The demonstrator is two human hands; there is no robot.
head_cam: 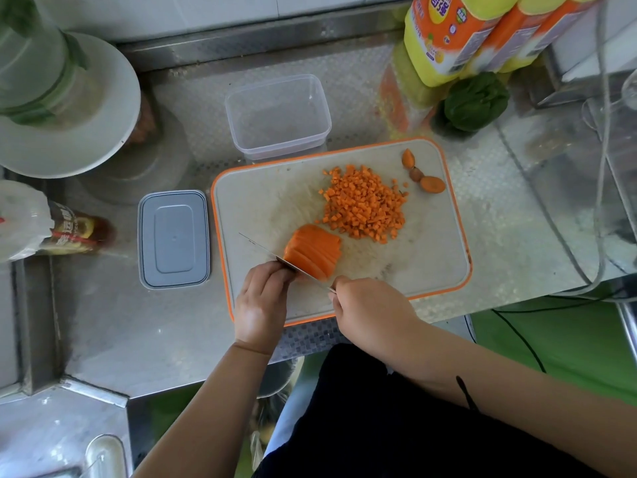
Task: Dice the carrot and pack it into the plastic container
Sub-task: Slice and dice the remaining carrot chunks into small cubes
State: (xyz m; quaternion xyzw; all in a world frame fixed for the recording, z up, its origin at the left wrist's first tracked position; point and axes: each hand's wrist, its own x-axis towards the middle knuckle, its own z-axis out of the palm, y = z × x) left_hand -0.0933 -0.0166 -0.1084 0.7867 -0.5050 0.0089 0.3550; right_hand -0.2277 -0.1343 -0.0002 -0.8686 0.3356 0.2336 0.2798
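Your right hand (370, 313) is wrapped around the handle of the knife (275, 258), whose blade runs diagonally across the near left part of the cutting board (437, 267). Your left hand (263, 298) has its fingers curled against the near end of the sliced carrot piece (313, 253), steadying it just beside the blade. That piece is a stack of long slabs lying together on the board. Beyond it sits the pile of diced carrot (365, 205), and three carrot end trimmings (422, 174) lie at the board's far right corner.

The clear plastic container (277, 115) stands just behind the board on the steel counter (120, 322) — nothing in it, not one cube. Its grey lid (174, 238) lies flat just left of the board, apart from the container.

Farther back right stand yellow-and-orange bottles (458, 32) with a leafy green vegetable (475, 101) at their foot — at far left, a white plate (86, 132) under a clear vessel.
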